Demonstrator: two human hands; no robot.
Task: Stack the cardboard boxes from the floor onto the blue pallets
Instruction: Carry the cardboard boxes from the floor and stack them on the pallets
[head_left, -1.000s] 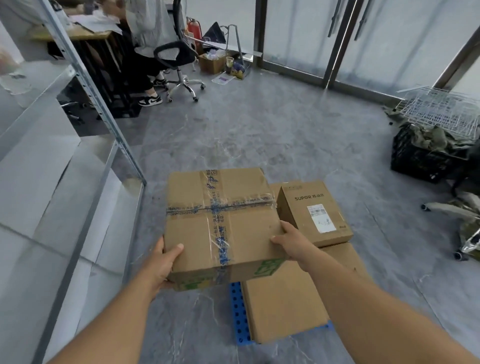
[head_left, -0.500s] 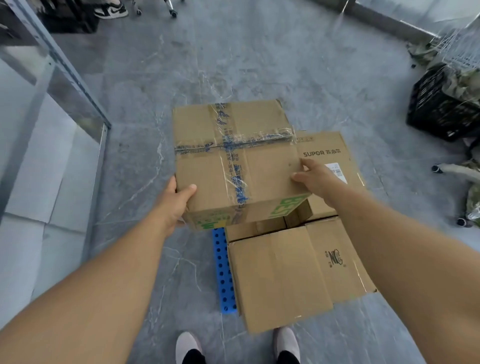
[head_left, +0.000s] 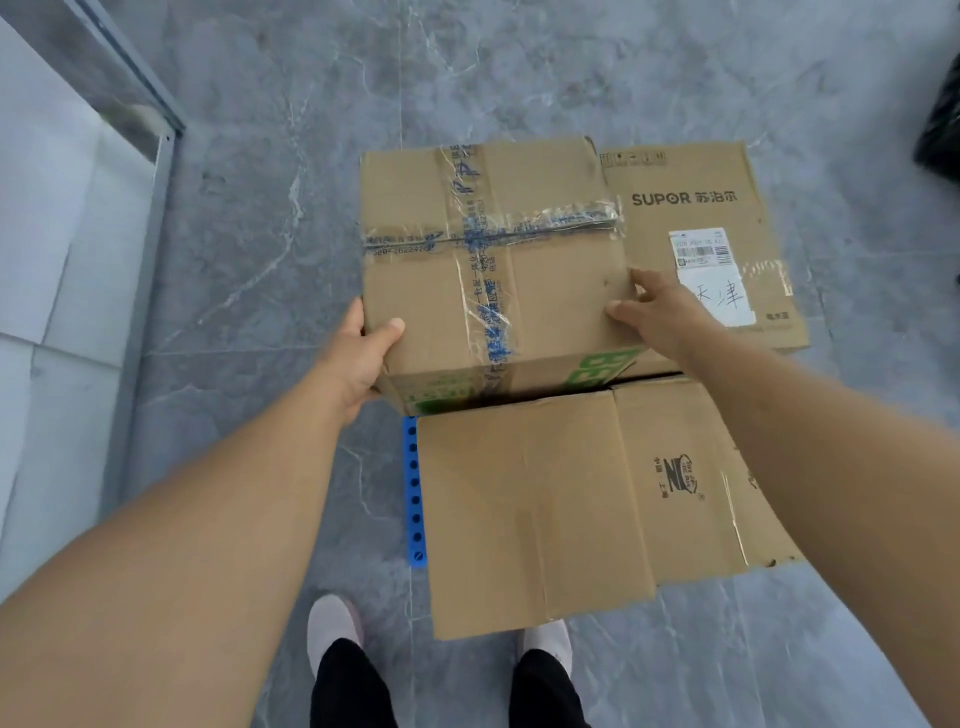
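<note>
Grey marbled floor (head_left: 519, 67) fills the view, with a pale metal frame (head_left: 156, 171) at the left edge. Since half a second ago the taped box (head_left: 493, 260) has come lower and nearer the stack, and the view has tilted further down. Left hand (head_left: 358, 358) grips its near left corner, thumb on top; right hand (head_left: 660, 312) lies on its right edge with fingers spread. Beside it sits the SUPOR box (head_left: 727, 208); in front, a large plain box (head_left: 545, 509) covers most of the blue pallet (head_left: 414, 493). Two pale shoes (head_left: 332, 629) stand below.
</note>
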